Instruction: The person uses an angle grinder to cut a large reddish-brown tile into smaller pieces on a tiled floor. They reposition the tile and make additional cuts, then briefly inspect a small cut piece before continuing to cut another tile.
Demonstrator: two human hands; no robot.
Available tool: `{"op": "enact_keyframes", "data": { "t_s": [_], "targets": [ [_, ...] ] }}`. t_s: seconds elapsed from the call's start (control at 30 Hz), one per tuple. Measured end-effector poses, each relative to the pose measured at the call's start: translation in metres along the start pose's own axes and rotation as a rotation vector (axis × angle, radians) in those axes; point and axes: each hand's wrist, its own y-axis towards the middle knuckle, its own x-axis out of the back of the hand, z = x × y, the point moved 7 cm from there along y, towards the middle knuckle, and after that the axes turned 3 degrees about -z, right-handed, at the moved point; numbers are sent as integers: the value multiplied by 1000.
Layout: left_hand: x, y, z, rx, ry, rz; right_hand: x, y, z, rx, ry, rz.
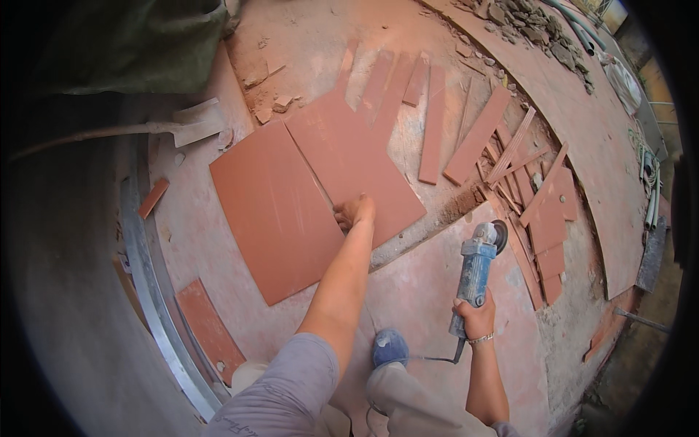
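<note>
My left hand (355,211) reaches across to two large red-brown floor tiles. Its fingers are curled closed at the inner edge of the left tile (266,218), beside the narrow dark gap between the two. Part of the grip is hidden by the hand itself. The right tile (349,146) lies under and beyond my wrist. In my right hand (477,318) is a blue angle grinder (477,269), gripped by its rear body and held upright in the picture, its dark disc pointing away from me. Its cord runs down past my blue shoe (390,347).
Cut tile strips (433,127) are spread beyond the tiles, with a heap of broken pieces (542,226) at right. A shovel (196,122) lies at left near a metal channel (153,284). Rubble (542,33) is piled at the far right.
</note>
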Motion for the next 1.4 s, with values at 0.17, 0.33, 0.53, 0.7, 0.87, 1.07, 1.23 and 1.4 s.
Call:
{"op": "enact_keyframes", "data": {
  "t_s": [0.17, 0.33, 0.53, 0.7, 0.87, 1.07, 1.23, 1.4],
  "targets": [
    [-12, 10, 1, 70, -176, 126, -3, 2, -2, -21, 47, 7],
    [-27, 19, 3, -27, -421, 215, -6, -1, -2, -16, 17, 28],
    [-21, -4, -19, -81, -694, 642, -4, -5, 5, 34, -43, 22],
    [-14, -22, -39, -49, -1078, 852, -5, -5, 10, 27, 41, 6],
    [-10, -40, -72, -106, -1158, 1043, 1, -3, 16, 26, 44, -13],
    [42, -94, -103, -180, -1144, 1171, 6, -1, 22, 51, 135, -46],
    [115, -128, -77, -208, -1125, 1245, 8, 0, 28, 81, 152, -41],
    [185, -127, -10, -333, -1207, 938, 9, -2, 27, 77, 203, -46]
  ]
}}
